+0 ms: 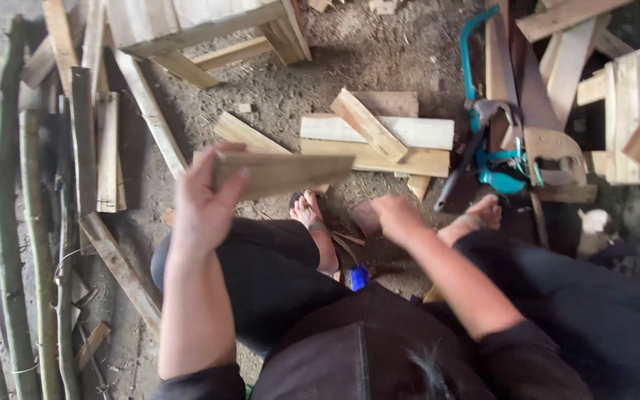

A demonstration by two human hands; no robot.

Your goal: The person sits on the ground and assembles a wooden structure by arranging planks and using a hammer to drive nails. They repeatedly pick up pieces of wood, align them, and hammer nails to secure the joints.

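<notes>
Left hand [200, 204] is gripping a short wood plank [283, 174] up over the knees — right hand [396, 216] is hanging loosely curled and empty, just beside a small reddish block [367, 218] on the dirt floor [312, 74].

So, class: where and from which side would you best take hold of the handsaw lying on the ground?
Grip the handsaw by its wooden handle, probably coming from the near side. The handle end points toward the person's right foot, while the blade runs away under planks.
</notes>
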